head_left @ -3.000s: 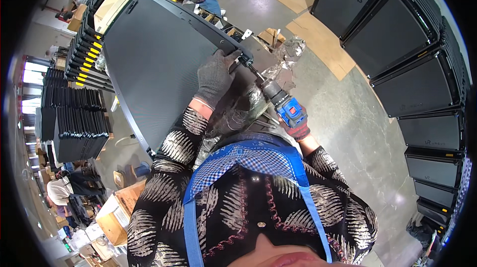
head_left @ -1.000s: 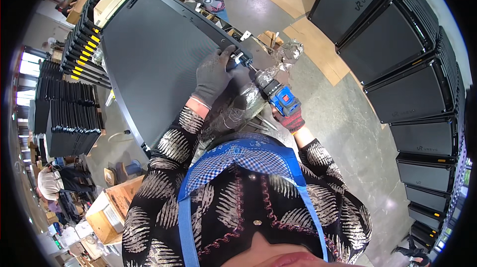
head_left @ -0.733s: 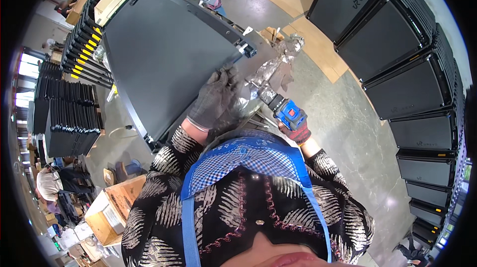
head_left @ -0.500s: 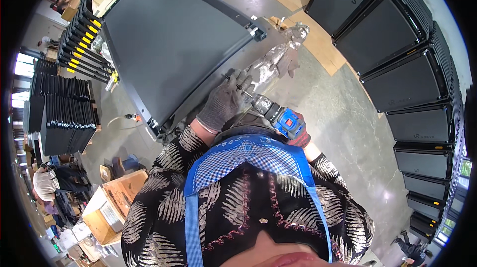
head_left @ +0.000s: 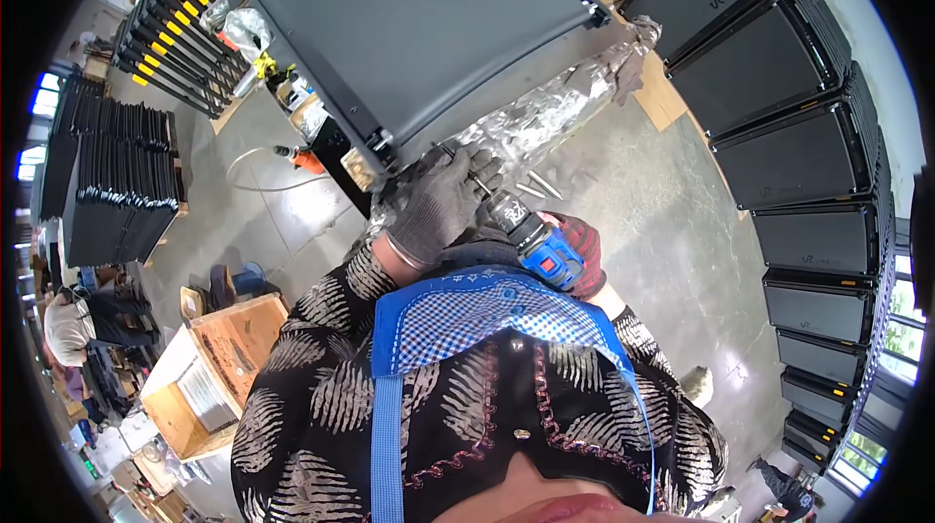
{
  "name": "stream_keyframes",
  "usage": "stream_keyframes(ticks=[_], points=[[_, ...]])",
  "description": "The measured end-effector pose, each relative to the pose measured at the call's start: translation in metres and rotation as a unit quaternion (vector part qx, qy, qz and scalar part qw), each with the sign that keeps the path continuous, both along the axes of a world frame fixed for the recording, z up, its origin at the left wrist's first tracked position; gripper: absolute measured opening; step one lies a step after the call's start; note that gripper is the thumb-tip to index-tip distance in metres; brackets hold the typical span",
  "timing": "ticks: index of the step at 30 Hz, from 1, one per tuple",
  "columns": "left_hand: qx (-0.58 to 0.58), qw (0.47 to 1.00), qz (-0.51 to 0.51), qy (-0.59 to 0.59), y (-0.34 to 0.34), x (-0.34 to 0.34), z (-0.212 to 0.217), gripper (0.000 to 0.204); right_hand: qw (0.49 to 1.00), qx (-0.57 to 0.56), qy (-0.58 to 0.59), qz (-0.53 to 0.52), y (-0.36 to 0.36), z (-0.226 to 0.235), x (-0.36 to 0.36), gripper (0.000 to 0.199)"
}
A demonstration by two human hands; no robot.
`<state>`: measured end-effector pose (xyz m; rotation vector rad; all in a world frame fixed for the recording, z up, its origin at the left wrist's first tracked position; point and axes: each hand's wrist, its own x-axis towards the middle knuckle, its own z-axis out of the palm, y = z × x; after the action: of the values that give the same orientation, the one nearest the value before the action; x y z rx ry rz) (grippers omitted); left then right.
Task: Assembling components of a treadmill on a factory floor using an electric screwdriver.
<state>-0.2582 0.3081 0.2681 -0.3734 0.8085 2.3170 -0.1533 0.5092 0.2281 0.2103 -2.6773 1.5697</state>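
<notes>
My right hand (head_left: pixel 582 255), in a red and dark glove, grips a blue cordless drill (head_left: pixel 551 258) whose chuck points up and left. From the chuck runs a long thin bit (head_left: pixel 483 187). The grey-gloved fingers of my left hand (head_left: pixel 435 206) are closed around the bit's front part, and a dark end pokes out past them. Both hands are close to my body, just short of a bench edge wrapped in crumpled clear plastic (head_left: pixel 545 99). Beyond them, on the bench, lies a large dark grey flat panel (head_left: pixel 419 26) with black corner fittings.
Stacks of dark panels (head_left: pixel 745 65) line the right side. More panels are piled (head_left: pixel 122 168) at left, near a rack of black bars with yellow labels (head_left: pixel 175 31). An orange corded tool (head_left: pixel 310 163) and a wooden crate (head_left: pixel 239 333) are also on the left. Other people are in the background.
The bench and panel have shifted up and rightward in view, exposing the orange tool and bench end at left. My hands keep the drill and bit in nearly the same pose.
</notes>
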Motion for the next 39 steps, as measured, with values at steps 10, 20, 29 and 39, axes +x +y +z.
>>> stream_keyframes(ticks=[10,20,29,39], points=[[0.005,0.998,-0.006,0.069,-0.066,0.012,-0.02,0.021,0.983,0.103,0.142,-0.056,-0.083,-0.022,0.035,0.046],[-0.032,0.983,-0.095,0.155,-0.088,0.0,-0.011,0.027,0.971,0.137,0.191,-0.034,-0.105,-0.045,0.039,0.039],[-0.09,0.971,-0.146,0.168,-0.1,-0.008,-0.014,0.033,0.94,0.221,0.258,-0.029,-0.116,-0.045,0.028,0.034],[-0.534,0.5,-0.41,0.546,-0.143,-0.078,0.063,0.042,0.975,0.182,0.129,-0.015,-0.108,0.006,0.013,0.034]])
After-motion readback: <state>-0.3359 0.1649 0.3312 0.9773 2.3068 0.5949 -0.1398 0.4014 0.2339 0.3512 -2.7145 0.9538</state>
